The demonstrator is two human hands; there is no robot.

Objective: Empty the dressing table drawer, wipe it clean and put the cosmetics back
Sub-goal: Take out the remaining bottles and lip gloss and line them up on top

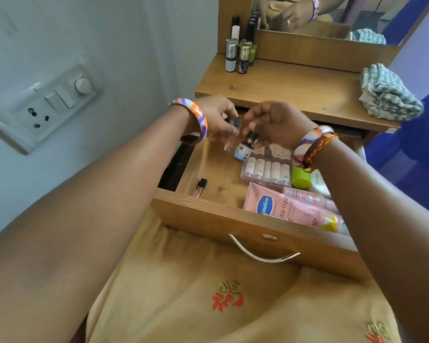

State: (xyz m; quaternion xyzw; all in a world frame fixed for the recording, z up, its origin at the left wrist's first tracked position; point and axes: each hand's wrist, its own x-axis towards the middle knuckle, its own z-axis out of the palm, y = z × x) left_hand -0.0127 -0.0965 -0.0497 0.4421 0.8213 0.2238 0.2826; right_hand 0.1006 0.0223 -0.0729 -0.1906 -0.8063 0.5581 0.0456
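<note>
The emptying step looks under way; the drawer [208, 214] stands pulled out, still holding tubes at its right; the left hand [216, 117] pinches a small dark-capped item, the right hand [275, 125] grasps a small bottle [244, 148] above the drawer's far end; next, I judge, both go to the tabletop [295, 87] beside the upright bottles [237, 55].

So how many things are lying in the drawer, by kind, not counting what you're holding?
Pink tubes: 2
Lime-green jar: 1
White jar: 1
Lip gloss: 1
Pack of small bottles: 1
Total: 6 that show
</note>
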